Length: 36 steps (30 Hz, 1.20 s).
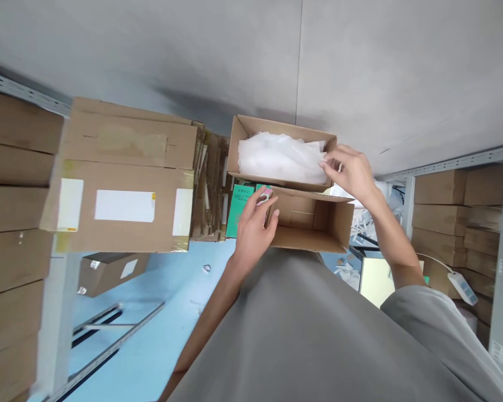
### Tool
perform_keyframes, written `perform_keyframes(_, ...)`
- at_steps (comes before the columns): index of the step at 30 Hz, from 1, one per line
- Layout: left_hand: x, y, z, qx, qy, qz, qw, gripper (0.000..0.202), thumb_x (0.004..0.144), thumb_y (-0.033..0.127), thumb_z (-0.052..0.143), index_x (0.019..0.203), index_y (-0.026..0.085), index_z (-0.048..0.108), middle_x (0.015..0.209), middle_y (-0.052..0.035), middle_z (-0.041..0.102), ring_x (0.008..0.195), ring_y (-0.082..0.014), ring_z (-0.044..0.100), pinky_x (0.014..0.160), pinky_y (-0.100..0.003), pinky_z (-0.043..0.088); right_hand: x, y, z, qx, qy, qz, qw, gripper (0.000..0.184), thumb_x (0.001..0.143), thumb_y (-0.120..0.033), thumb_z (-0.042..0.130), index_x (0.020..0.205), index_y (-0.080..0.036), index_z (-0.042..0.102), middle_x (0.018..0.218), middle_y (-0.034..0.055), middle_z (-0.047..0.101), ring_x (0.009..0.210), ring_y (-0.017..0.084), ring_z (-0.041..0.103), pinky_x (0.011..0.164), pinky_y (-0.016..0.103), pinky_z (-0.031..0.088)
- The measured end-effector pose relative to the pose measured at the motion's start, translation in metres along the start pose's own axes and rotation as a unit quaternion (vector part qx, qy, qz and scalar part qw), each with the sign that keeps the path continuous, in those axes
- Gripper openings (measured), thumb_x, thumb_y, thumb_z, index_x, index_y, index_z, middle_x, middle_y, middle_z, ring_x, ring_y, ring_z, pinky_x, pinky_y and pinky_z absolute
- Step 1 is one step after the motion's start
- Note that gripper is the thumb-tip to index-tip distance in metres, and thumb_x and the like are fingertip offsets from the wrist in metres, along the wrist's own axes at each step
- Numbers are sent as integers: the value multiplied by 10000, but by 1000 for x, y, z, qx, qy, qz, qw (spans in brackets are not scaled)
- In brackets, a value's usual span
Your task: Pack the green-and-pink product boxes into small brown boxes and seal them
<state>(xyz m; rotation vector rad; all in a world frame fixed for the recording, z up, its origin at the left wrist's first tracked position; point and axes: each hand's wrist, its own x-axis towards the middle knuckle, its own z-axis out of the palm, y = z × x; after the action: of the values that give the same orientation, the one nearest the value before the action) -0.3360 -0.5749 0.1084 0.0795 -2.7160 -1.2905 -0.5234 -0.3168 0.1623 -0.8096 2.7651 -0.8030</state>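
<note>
An open cardboard box (284,119) at the far side holds crumpled white foam sheets (276,159). At its right end, the thumb and fingertips of my right hand (352,170) pinch the edge of the foam. Nearer to me sits a second open cardboard box (304,237), whose visible inside is bare. My left hand (254,226) is at that box's left end, its fingers apart. Its fingertips lie over a green-and-pink carton (264,191), which they partly cover. A green carton (240,209) with dark print stands just left of this hand.
Flattened cardboard boxes (129,139) stand in a thick row on the left. Shelves on both sides hold stacked boxes (14,206). A white power strip (463,287) hangs at right. Behind the boxes is a grey wall (235,50); paper scraps (362,223) lie at right.
</note>
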Motion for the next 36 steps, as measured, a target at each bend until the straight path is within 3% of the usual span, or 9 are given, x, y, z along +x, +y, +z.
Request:
perform_keyframes(3,1,3,-1,-5,1,8,1000,344,1148,420,571,1406,274,747,1681,-147,607,1423,-318,713,1258,-535,566,-54,-37,-27,37,48,-41,997,191,1107,-399,648,1082,-264,781,1265,87,756,1116,264,736,926,383,602)
perform_keyframes(6,-1,8,-3,-9,9,15,1000,364,1154,438,560,1433,281,732,1684,-136,606,1441,-308,699,1266,-518,557,-100,-62,-31,33,-1,-78,996,132,1107,-279,632,1030,-275,739,1365,74,753,1165,254,747,942,373,607)
perform_keyframes(11,8,16,-10,-7,19,9,1000,390,1132,489,600,1441,287,726,1661,-122,626,1514,-312,639,1281,-504,544,-131,-61,5,-85,-133,-63,985,171,1073,-113,602,1044,-237,715,1296,108,783,1061,263,761,874,370,599)
perform_keyframes(16,55,5,-12,-3,10,39,999,408,1089,525,652,1400,283,758,1593,-108,684,1527,-328,621,1317,-511,495,-133,-54,29,-118,-190,-24,974,99,1036,-126,750,1090,-208,743,1155,132,792,1055,310,767,890,408,597)
perform_keyframes(22,156,-42,27,40,-186,7,982,543,970,588,722,1397,258,787,1396,-139,809,1194,-346,804,1138,-483,608,-144,-49,27,-71,-92,-7,993,167,1132,-238,636,1240,-239,764,1242,119,808,1097,310,758,955,446,606)
perform_keyframes(26,215,-64,63,87,-337,-168,922,584,706,607,919,1142,223,861,1267,-164,851,1123,-370,836,1118,-485,614,-152,-45,31,-36,-31,27,999,245,1169,-288,568,1310,-249,764,1258,117,819,1141,318,765,1004,469,621)
perform_keyframes(29,229,-73,78,34,-406,-252,878,533,598,546,975,1027,245,875,1029,-171,870,968,-362,851,999,-522,658,-156,-46,35,-9,-15,47,999,272,1182,-318,539,1317,-262,769,1275,117,818,1149,318,770,1011,477,630)
perform_keyframes(33,222,-82,88,-47,-474,-169,863,395,616,552,929,869,256,860,872,-148,849,837,-322,819,888,-530,674,-161,-49,40,14,-3,63,998,282,1182,-315,531,1298,-254,781,1287,126,819,1174,322,772,1030,492,630)
perform_keyframes(36,217,-80,82,-54,-427,-192,882,346,682,550,900,742,221,811,806,-132,816,785,-284,787,876,-496,670,-164,-50,42,20,9,60,998,280,1185,-303,529,1280,-246,787,1271,124,827,1160,312,782,1031,482,635)
